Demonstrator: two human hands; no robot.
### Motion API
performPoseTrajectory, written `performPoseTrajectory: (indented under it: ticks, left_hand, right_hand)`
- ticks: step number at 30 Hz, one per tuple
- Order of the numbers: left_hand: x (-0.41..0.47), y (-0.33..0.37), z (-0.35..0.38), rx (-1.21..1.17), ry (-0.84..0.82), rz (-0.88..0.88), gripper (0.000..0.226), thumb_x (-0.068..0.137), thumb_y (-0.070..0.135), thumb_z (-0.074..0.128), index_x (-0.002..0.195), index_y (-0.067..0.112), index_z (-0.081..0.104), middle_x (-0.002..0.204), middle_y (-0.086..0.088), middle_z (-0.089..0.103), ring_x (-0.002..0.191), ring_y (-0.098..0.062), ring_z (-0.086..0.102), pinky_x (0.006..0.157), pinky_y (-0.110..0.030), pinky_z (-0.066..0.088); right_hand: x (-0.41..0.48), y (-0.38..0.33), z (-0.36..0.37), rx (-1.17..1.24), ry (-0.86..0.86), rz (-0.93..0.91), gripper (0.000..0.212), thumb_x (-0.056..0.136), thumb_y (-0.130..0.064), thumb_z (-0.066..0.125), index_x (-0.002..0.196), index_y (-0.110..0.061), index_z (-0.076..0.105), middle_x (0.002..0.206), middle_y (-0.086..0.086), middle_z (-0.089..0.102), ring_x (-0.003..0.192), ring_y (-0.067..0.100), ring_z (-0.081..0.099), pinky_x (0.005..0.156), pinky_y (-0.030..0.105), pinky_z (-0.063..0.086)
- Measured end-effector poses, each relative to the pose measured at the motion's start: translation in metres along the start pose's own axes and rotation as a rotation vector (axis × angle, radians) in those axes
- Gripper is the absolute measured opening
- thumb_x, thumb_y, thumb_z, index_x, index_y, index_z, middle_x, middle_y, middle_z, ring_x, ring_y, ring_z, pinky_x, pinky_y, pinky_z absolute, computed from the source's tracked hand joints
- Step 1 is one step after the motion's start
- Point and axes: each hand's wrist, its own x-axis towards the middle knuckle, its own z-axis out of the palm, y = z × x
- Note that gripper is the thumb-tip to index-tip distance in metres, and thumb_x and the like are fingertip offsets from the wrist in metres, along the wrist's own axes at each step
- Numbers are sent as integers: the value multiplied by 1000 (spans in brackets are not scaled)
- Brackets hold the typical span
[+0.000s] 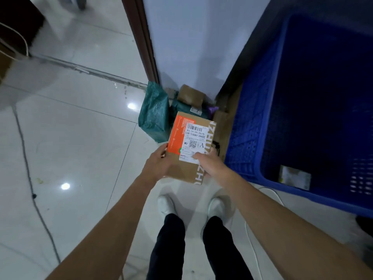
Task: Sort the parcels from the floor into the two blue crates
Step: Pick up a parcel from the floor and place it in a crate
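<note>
I hold a brown cardboard parcel [191, 146] with an orange panel and a white shipping label marked "A" in front of me, above the floor. My left hand [158, 163] grips its near left edge. My right hand [210, 164] grips its near right side, thumb on the label. Beyond it, on the floor by the wall, lie a green plastic mailer [154, 116], a second green bag [179, 108] and a small brown box [189, 94]. A blue crate [252, 126] stands at the right, with one small parcel [295, 176] inside.
A white wall and a dark door frame [145, 37] stand behind the parcels. A grey cable [30, 178] runs across the glossy white tiles at the left, and a white cable [250, 235] at the right. My feet in white shoes [167, 205] stand just below the parcel.
</note>
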Motion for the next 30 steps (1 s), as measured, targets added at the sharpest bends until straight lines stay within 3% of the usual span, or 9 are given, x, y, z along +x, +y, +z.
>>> performPoseTrajectory:
  ticks: [3,6,9,11,14,17,24,27,30]
  left_hand:
    - [-45,32,-2,-50,25,36,54,93,62,55,141,40,51,136,9,58,120,-17,57,92,-34,45]
    - [-85,65,3,-48,8,85,51,97,53,54,146,37,47,138,7,56,121,-20,56,88,-34,45]
    - [-121,97,7,-56,-8,145,49,100,41,56,147,28,47,139,-2,57,120,-24,57,101,-43,50]
    - [-142,116,8,-107,-24,185,48,99,36,60,144,24,50,136,-4,59,117,-23,58,99,-40,51]
    - [-171,142,10,-147,-18,228,50,95,34,66,142,27,51,128,1,58,114,-19,57,95,-36,50]
    - [-190,167,20,-99,-5,265,50,96,39,62,143,33,47,129,6,55,115,-16,54,99,-39,49]
    - [-227,219,85,-53,-18,409,43,99,21,51,140,34,49,131,4,57,116,-17,56,100,-42,50]
    - [-247,238,128,-39,-21,443,33,100,21,51,129,37,52,128,2,59,115,-19,57,99,-44,52]
    - [-268,250,181,-1,1,468,38,101,20,50,137,30,51,131,1,57,115,-18,57,93,-39,52]
  right_hand:
    - [-55,-16,-20,12,1,-52,50,90,-23,62,134,-19,39,106,-7,64,92,10,63,79,32,53]
    - [-109,-23,-44,60,15,-91,45,96,-22,59,131,-26,32,107,-13,56,89,1,55,64,18,40]
    - [-155,-22,-65,153,49,-129,49,95,-22,60,136,-26,33,110,-16,57,92,0,56,79,23,45]
    - [-177,-21,-77,228,71,-158,49,95,-23,61,137,-28,37,113,-15,60,97,3,60,87,29,47]
    - [-208,-26,-98,307,106,-223,46,95,-25,61,136,-32,42,122,-10,62,101,8,61,85,28,48]
    - [-231,-32,-122,359,153,-301,47,94,-24,61,136,-33,43,126,-10,61,110,9,60,96,32,49]
    - [-267,-15,-201,395,241,-414,71,79,-42,62,146,-38,39,129,-11,59,113,12,59,101,42,49]
    - [-280,6,-243,411,259,-453,57,82,-40,63,136,-42,44,124,-13,61,112,12,59,102,44,48]
    - [-295,37,-293,423,275,-491,46,83,-39,62,126,-49,46,119,-17,62,113,12,59,104,45,46]
